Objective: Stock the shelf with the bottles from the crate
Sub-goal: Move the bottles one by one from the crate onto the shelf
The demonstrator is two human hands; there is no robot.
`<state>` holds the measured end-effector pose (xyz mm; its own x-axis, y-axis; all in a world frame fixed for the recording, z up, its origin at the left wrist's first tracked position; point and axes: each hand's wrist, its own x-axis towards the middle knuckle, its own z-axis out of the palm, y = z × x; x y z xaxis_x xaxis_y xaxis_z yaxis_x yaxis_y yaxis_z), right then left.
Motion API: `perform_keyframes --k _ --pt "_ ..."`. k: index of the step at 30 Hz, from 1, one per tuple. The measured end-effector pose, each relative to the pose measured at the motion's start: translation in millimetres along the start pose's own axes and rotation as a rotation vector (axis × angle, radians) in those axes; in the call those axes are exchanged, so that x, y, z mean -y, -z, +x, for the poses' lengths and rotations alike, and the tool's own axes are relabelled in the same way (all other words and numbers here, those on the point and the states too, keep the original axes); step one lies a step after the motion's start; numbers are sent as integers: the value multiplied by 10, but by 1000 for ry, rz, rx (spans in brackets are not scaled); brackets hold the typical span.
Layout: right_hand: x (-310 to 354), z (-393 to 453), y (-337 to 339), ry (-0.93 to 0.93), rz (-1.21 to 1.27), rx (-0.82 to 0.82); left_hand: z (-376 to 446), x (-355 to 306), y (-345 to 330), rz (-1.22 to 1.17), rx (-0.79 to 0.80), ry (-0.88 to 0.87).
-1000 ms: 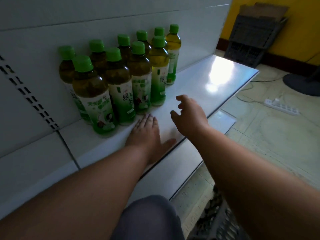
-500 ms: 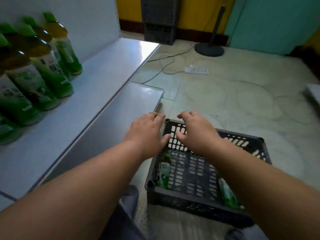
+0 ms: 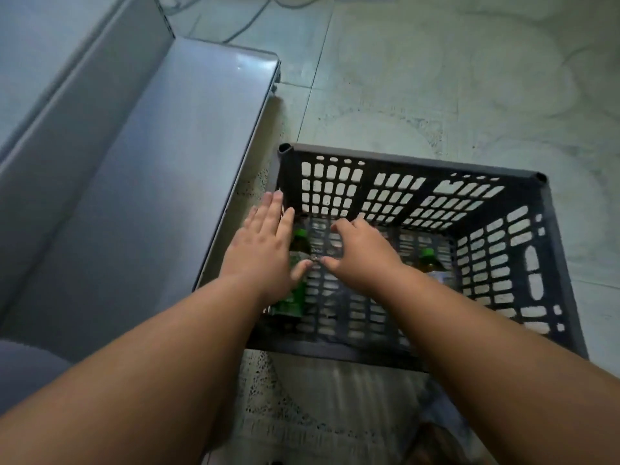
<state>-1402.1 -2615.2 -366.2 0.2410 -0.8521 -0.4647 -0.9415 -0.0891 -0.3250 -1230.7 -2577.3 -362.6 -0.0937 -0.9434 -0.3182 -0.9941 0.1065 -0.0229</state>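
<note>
A dark grey slatted crate (image 3: 412, 162) stands on the floor, right of the shelf. Two green-capped tea bottles lie in it: one (image 3: 297, 263) along the left wall, partly under my left hand, and one (image 3: 431, 263) near the right wall, partly behind my right forearm. My left hand (image 3: 265, 250) hovers over the crate's left side with fingers straight, holding nothing. My right hand (image 3: 359, 256) reaches down into the middle of the crate, fingers loosely bent and empty. The white lower shelf (image 3: 151, 182) lies at the left.
The lower shelf's front edge (image 3: 248, 156) runs close beside the crate's left wall. Pale tiled floor (image 3: 436, 78) spreads beyond and right of the crate. Cables (image 3: 241, 25) trail across the floor at the top. My grey-clothed knee (image 3: 23, 367) shows at the lower left.
My view has swung from the stocked shelf down to the crate. Both hands have left the shelf and moved down over the crate; the shelved bottles are out of sight.
</note>
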Motion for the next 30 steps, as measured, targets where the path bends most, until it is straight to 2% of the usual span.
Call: perform_keyframes --k 6,12,15,17,21,26,28,30 --pt "-6 707 -626 -133 210 147 161 66 -289 12 -20 29" --pt "43 1234 -1243 -373 407 264 197 88 -345 -37 -87 16" --pt "112 1368 -1533 -381 561 280 184 107 -378 -51 -130 5" --pt "90 1397 -1604 -424 599 228 188 116 -398 -63 -138 -2" --pt "-92 1312 -1420 -447 765 160 191 121 -348 -49 -117 -14" --pt "-153 913 -647 -295 893 18 226 106 -85 24 112 12" --pt "-107 625 -183 -202 863 -82 241 118 142 -48 158 -10" --pt "-62 373 301 -105 847 -171 237 124 434 -224 156 0"
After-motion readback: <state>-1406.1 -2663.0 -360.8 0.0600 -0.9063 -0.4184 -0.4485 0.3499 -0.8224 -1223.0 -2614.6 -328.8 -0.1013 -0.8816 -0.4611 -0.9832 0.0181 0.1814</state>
